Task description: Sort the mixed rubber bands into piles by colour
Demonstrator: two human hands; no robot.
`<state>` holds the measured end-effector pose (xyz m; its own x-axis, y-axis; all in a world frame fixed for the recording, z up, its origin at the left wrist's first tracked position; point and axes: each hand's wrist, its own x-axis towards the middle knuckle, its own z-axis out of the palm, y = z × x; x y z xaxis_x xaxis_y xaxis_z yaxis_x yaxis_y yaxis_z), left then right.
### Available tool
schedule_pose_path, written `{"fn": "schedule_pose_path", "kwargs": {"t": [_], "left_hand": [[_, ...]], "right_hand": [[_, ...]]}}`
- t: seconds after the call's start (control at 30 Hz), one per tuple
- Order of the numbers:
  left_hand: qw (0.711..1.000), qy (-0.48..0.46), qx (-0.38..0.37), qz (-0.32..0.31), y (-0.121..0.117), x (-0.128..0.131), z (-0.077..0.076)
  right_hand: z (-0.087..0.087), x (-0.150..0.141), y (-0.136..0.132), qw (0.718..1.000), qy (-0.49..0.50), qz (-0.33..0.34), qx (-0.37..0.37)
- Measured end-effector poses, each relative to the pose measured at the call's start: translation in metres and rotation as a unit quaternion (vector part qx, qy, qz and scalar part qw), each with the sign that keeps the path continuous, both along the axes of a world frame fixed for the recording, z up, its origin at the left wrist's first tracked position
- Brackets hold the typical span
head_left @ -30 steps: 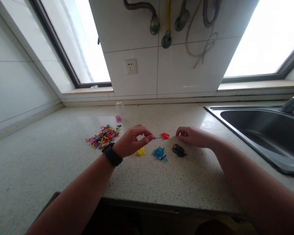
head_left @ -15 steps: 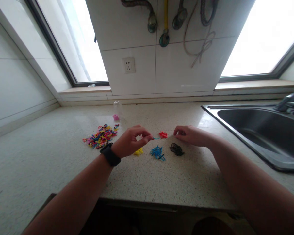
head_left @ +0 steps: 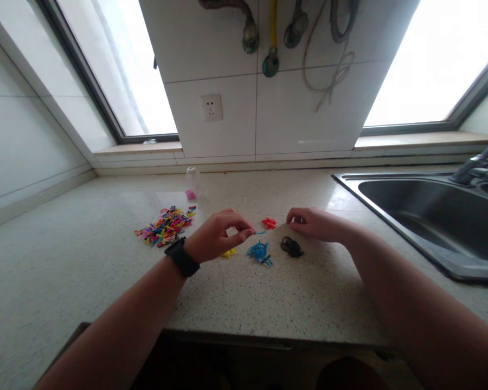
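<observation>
My left hand (head_left: 222, 234), with a black watch on its wrist, is closed in a pinch on a thin blue rubber band (head_left: 260, 232). The band's loop sticks out to the right, above a small pile of blue rubber bands (head_left: 259, 253). Partly behind this hand lie yellow rubber bands (head_left: 229, 253). My right hand (head_left: 313, 223) rests on the counter with curled fingers; what they hold, if anything, cannot be made out. Between the hands is a red rubber band pile (head_left: 269, 222). Black rubber bands (head_left: 291, 247) lie just below my right hand.
A larger heap of mixed-colour rubber bands (head_left: 165, 226) spreads on the left of the speckled counter (head_left: 284, 303). Behind it stands a clear container (head_left: 192, 176) with something pink at its base. A steel sink (head_left: 410, 211) is set in at the right.
Both hands have stayed almost in place, my left one still pinching the blue band. The band's free end dips slightly, and the whole view has shifted a little.
</observation>
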<state>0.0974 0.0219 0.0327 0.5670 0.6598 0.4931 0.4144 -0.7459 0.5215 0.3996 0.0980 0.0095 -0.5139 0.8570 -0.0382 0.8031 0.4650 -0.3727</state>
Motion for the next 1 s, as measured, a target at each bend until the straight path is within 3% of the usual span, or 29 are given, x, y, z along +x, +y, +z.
{"fn": "schedule_pose_path", "kwargs": {"t": [0.43, 1.0], "left_hand": [[0.985, 0.159, 0.056, -0.027, 0.007, 0.004, -0.006], [0.971, 0.227, 0.082, 0.002, 0.011, 0.009, -0.015]], "right_hand": [[-0.006, 0.002, 0.005, 1.0, -0.007, 0.011, 0.021], [-0.004, 0.001, 0.003, 0.999, -0.014, 0.007, 0.028]]}}
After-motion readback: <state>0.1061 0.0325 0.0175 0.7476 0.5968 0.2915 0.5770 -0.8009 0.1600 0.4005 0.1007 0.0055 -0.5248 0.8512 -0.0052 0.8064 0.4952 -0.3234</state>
